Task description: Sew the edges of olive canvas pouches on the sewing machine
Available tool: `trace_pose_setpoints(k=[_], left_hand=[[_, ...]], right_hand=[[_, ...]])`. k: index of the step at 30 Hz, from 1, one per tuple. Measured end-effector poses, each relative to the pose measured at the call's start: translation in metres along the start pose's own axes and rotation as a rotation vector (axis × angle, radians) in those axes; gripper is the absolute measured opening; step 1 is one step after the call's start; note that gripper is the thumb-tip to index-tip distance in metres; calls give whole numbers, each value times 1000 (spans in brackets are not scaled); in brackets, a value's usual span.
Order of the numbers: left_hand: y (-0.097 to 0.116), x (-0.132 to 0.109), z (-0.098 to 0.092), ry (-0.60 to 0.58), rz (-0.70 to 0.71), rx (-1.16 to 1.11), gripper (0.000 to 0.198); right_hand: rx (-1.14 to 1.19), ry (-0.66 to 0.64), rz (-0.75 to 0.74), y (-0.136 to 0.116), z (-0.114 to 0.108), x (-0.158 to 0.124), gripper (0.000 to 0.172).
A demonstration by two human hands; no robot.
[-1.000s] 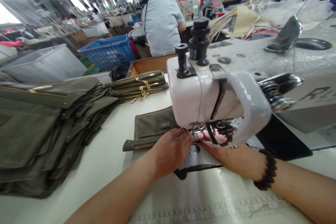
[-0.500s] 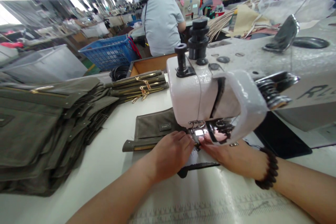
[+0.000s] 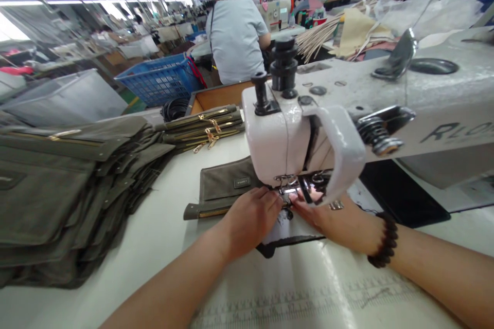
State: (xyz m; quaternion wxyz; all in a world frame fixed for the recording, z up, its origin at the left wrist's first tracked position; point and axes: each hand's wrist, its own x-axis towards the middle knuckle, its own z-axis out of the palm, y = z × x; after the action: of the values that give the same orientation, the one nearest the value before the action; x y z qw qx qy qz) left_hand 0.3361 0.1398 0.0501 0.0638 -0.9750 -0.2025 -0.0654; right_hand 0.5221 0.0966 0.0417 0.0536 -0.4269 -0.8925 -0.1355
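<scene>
An olive canvas panel [image 3: 219,181] with a small dark label and a brass zipper [image 3: 214,212] along its near edge lies flat, its right end under the head of a white sewing machine [image 3: 270,139]. My left hand [image 3: 254,216] is closed on the zippered edge, fingers together just left of the presser foot [image 3: 287,190]. From the other side my right hand [image 3: 324,216], with a dark bead bracelet at the wrist, grips the same edge close to the foot. The machine head covers part of its fingers. The needle point cannot be made out.
Olive canvas pieces with zippers [image 3: 46,190] are piled at the left. Behind them lies a stack of zippered pieces [image 3: 204,128]. A black flat slab [image 3: 401,193] is under the machine arm. A printed ruler [image 3: 309,300] runs along the front. A co-worker [image 3: 237,36] sits beyond.
The canvas panel has shifted slightly right under the machine head, both hands staying close to the presser foot. The view has moved a little, so the machine appears further left.
</scene>
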Motion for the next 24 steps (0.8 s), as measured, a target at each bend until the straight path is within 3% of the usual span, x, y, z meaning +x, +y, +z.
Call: trace_pose_setpoints(k=[3, 7, 9, 12, 18, 21, 24], left_hand=[[9, -7, -4, -32, 5, -68, 19], [44, -34, -23, -138, 133, -151, 18], [63, -48, -33, -167, 145, -185, 18], [80, -60, -41, -113, 74, -211, 20], [90, -67, -41, -27, -38, -198, 26], [94, -74, -35, -7, -102, -87, 30], [82, -85, -37, 45, -239, -12, 32]], right_hand=[[126, 75, -34, 6, -2, -3, 28], [324, 167, -149, 20, -6, -13, 36], [342, 171, -147, 23, -6, -17, 37], [338, 112, -158, 22, -6, -18, 40], [316, 49, -136, 16, -8, -15, 41], [325, 66, -123, 17, -9, -17, 40], [347, 113, -130, 17, -9, -18, 40]])
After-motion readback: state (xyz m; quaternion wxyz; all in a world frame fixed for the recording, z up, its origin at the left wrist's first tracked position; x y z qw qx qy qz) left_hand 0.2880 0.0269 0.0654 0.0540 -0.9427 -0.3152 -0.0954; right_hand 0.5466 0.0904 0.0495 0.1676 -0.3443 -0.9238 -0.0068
